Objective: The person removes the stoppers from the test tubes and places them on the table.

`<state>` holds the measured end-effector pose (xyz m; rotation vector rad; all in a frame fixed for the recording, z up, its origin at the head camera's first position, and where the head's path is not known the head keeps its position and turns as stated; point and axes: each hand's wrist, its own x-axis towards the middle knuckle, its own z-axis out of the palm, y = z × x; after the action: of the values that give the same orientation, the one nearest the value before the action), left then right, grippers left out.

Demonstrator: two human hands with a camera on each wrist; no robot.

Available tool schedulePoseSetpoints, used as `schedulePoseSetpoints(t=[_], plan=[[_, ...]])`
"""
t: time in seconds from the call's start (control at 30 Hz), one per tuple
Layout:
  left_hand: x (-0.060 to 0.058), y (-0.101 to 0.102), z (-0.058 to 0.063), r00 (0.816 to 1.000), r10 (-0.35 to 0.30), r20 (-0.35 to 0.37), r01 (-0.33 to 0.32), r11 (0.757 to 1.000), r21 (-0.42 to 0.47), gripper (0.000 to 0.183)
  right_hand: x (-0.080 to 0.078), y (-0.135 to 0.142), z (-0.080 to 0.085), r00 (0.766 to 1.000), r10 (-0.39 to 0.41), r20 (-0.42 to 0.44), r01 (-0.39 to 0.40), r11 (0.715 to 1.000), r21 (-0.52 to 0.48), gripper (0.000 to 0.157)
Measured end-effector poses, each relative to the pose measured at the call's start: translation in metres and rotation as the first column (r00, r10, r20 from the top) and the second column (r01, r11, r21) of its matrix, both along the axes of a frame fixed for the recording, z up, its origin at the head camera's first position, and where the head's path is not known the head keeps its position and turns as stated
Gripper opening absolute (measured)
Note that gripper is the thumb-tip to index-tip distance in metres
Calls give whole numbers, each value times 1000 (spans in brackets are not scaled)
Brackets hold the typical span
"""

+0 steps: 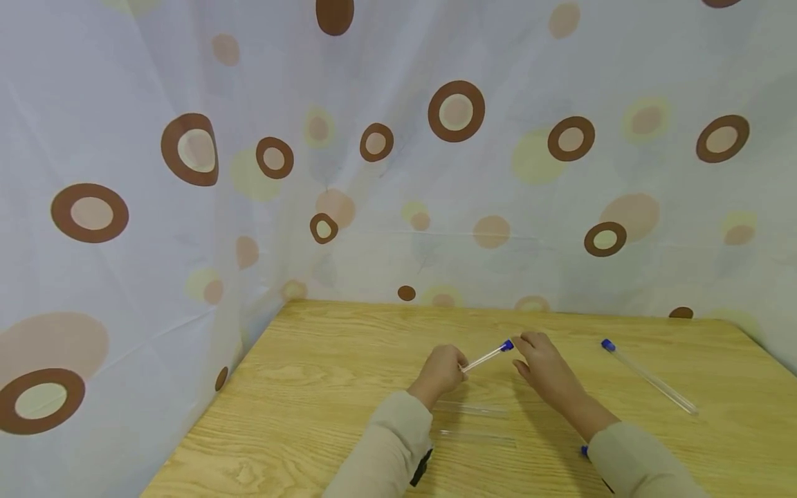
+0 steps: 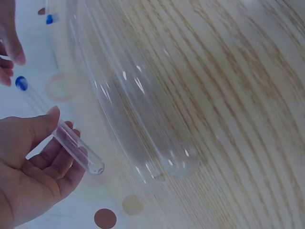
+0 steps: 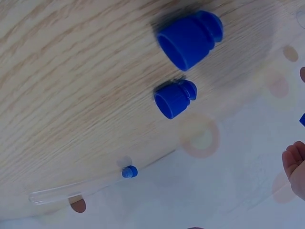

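My left hand (image 1: pixel 441 368) grips a clear test tube (image 1: pixel 481 361) between thumb and fingers, tilted with its rounded end low, as the left wrist view shows. A blue cap (image 1: pixel 507 344) sits on the tube's upper end. Just beyond that cap is my right hand (image 1: pixel 540 366), fingers loosely bent and holding nothing; the left wrist view shows a small gap between its fingertips and the cap. Only part of the right hand (image 3: pixel 296 169) enters the right wrist view, at its edge. Under the left forearm, two clear tubes (image 2: pixel 107 102) (image 2: pixel 143 90) lie side by side on the table.
Another tube with a blue cap (image 1: pixel 608 344) lies slanted on the wooden table (image 1: pixel 349 332) to the right. Two loose blue caps (image 3: pixel 188 40) (image 3: pixel 174 99) rest near the right forearm. A dotted curtain (image 1: pixel 398 180) hangs behind the table and along its left side.
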<state>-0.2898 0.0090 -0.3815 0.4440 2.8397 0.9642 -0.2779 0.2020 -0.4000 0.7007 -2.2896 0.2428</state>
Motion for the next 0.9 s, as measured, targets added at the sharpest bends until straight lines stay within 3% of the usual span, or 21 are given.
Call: schedulePoseSetpoints(t=[0.23,0.57,0.73,0.9], plan=[[1,1,1,996,-53,-70,44,991,-125,24,-1,-2,1,997,-14,70,13,1000,23,33],[1,4,4,991,-82,-101,58,973,-223,27,0,4,-4,999,-2,51,-1,999,46,22],[1,2,4,981,-123,-148,78,957,-280,26,4,6,-5,998,4,63,-7,999,45,16],[1,0,1,958,-171,-228,90,941,-326,24,9,8,-6,999,20,30,-21,999,45,14]])
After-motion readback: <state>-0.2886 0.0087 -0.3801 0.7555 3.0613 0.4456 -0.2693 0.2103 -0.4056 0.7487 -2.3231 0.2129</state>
